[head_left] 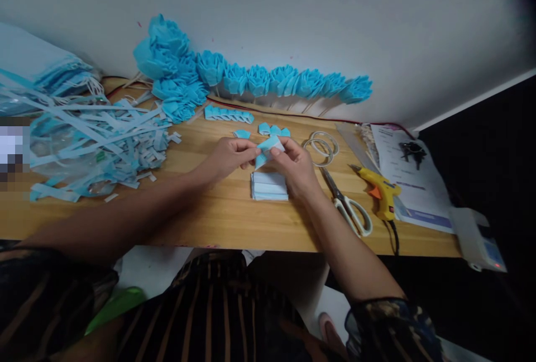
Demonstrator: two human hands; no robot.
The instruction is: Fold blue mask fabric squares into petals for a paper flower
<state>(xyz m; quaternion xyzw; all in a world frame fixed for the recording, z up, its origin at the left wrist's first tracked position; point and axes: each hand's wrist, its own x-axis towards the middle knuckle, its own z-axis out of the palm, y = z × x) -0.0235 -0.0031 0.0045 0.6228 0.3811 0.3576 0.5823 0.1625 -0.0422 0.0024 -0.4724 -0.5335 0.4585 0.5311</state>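
Between both hands is a small piece of light-blue fabric, partly folded, its pale side showing at the right. My left hand pinches its left edge between thumb and fingers. On the right side, my right hand grips it with the thumb pressed on its face. Just below lies a stack of pale blue fabric squares on the wooden table. Behind the hands sit several folded blue petals, a single petal piece and a row of overlapping petals.
Scissors, a yellow glue gun, tape rings and papers with keys lie to the right. Blue fabric flowers line the wall. Fabric strips and scraps and a pile of masks cover the left.
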